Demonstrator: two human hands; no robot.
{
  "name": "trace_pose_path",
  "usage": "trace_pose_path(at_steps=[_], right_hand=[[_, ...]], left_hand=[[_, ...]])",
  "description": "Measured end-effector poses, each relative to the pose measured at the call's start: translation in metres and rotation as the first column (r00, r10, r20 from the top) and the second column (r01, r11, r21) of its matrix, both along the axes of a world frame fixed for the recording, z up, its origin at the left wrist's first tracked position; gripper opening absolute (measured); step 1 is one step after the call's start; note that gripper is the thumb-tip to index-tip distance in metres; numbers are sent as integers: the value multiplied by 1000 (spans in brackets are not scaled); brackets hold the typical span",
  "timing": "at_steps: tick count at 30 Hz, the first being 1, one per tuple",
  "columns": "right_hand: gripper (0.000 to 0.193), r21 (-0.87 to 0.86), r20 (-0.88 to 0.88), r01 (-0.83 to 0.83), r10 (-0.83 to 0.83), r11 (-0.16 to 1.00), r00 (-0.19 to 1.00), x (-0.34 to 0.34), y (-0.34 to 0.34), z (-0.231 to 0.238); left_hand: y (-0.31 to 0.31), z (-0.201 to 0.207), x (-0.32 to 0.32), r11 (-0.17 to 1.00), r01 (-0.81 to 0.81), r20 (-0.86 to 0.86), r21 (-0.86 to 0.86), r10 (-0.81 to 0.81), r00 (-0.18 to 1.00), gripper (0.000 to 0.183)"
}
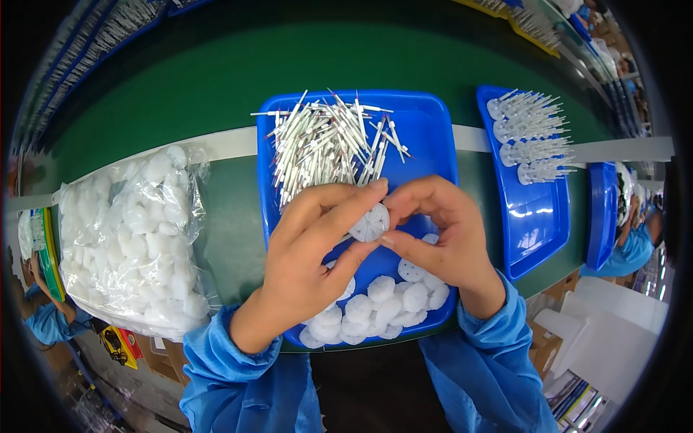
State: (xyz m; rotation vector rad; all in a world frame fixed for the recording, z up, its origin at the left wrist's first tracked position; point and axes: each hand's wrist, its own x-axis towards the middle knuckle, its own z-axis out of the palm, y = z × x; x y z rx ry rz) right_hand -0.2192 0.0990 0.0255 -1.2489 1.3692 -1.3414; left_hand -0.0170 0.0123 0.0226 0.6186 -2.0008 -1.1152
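Above the middle of a blue tray point(427, 155), my left hand point(292, 252) and my right hand point(451, 242) hold one round translucent white plastic disc point(369, 224) with slots in its face. My left fingers and thumb pinch its left side; my right thumb and forefinger close on its right edge. In the tray's far left part lies a loose heap of thin white sticks point(317, 148), some with dark reddish tips. Many similar white discs point(386, 309) are piled at its near edge, partly hidden by my hands.
A clear plastic bag point(133, 245) full of white discs lies to the left. On the right, another blue tray point(533, 242) holds discs with sticks standing out of them point(533, 133). A green work surface point(238, 65) extends behind. Blue-sleeved people point(626, 252) work at both sides.
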Motion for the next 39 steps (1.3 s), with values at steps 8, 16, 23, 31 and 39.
trace_pose_path(at_steps=[8,16,23,31,39], right_hand=[[24,-197,-856,-117,-112,973,504,-16,-13,13],[36,41,-622,-23,44,999,782,-11,-14,23],[18,-211,130,-33,62,977,990,-17,-14,2],[21,-127,-358,-6,-40,992,933,-4,-11,5],[21,-184,-487,63,-147,981,861,2,-7,5]], left_hand=[[-8,-7,16,952,16,-169,305,37,985,31],[-16,-10,22,879,143,-292,455,-4,956,40],[-8,-17,16,896,157,-138,416,-108,985,67],[-8,-16,14,886,158,-228,436,-61,972,58],[-6,-14,12,901,18,-205,433,79,976,39]])
